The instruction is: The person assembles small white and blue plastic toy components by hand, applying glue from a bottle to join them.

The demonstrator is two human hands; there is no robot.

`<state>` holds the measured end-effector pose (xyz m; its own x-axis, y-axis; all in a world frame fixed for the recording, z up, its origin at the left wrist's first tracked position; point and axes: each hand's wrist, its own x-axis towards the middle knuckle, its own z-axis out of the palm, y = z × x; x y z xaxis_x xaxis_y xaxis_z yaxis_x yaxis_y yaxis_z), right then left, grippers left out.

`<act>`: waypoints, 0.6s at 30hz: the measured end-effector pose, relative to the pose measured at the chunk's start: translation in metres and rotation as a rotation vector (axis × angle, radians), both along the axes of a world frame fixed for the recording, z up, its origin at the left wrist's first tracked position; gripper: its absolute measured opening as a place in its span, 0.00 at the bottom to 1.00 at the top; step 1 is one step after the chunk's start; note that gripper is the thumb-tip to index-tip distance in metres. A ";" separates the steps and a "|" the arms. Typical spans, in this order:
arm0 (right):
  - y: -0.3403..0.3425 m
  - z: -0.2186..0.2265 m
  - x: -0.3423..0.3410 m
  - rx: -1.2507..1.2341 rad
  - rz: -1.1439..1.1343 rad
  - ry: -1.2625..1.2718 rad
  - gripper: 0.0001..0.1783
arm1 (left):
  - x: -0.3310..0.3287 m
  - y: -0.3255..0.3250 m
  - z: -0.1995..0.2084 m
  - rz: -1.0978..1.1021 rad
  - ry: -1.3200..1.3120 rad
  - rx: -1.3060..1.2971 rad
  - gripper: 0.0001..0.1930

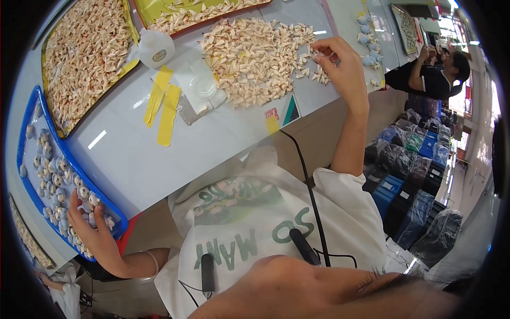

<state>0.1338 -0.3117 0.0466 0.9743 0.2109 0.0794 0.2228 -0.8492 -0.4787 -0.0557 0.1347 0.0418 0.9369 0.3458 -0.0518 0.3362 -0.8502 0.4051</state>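
Observation:
At the right edge of a loose heap of small cream pointed pieces (252,58) is my right hand (344,69). Its thumb and forefinger pinch together on one small cream piece, mostly covered by the fingertips. My left hand (93,231) reaches into the blue tray (87,173) at the left. The fingers there are apart, and the thumb tip is close to small round white-and-blue figures (53,173). Several of these figures lie loosely in the tray, some partly hidden behind the hand.
A large tray of cream pieces (85,53) stands at the far left, beside a yellow-green tray (175,13). Near the heap are a white bottle (156,49), a clear round dish (203,87) and yellow tape strips (169,114). More figures (366,40) line the right side. Another person (433,77) sits beyond.

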 end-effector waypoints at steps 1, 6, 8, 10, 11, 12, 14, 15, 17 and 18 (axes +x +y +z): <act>0.002 -0.002 0.001 -0.014 -0.020 -0.008 0.10 | 0.000 -0.001 0.001 0.007 0.001 0.007 0.20; 0.001 -0.011 0.013 0.022 0.010 -0.042 0.05 | -0.008 -0.009 0.009 0.177 -0.136 -0.131 0.17; -0.007 -0.013 0.011 0.042 -0.004 -0.045 0.04 | -0.004 -0.009 0.009 0.161 -0.198 -0.118 0.14; -0.009 -0.010 0.007 0.033 -0.048 -0.071 0.04 | 0.004 -0.008 0.012 0.196 -0.182 -0.152 0.09; -0.007 -0.009 0.006 0.034 -0.058 -0.089 0.04 | 0.001 -0.006 0.010 0.276 -0.186 -0.217 0.07; -0.007 -0.010 0.006 0.033 -0.054 -0.107 0.04 | 0.001 -0.008 0.010 0.345 -0.194 -0.226 0.07; -0.011 -0.013 0.004 0.048 -0.030 -0.128 0.05 | -0.001 -0.008 0.007 0.432 -0.213 -0.221 0.07; -0.014 -0.015 0.004 0.053 -0.052 -0.178 0.06 | -0.004 -0.005 0.004 0.395 -0.261 -0.279 0.08; -0.014 -0.017 0.005 0.083 -0.055 -0.230 0.07 | -0.009 -0.003 0.005 0.376 -0.319 -0.312 0.08; -0.012 -0.018 0.005 0.121 -0.111 -0.223 0.08 | -0.012 -0.002 0.006 0.301 -0.350 -0.294 0.08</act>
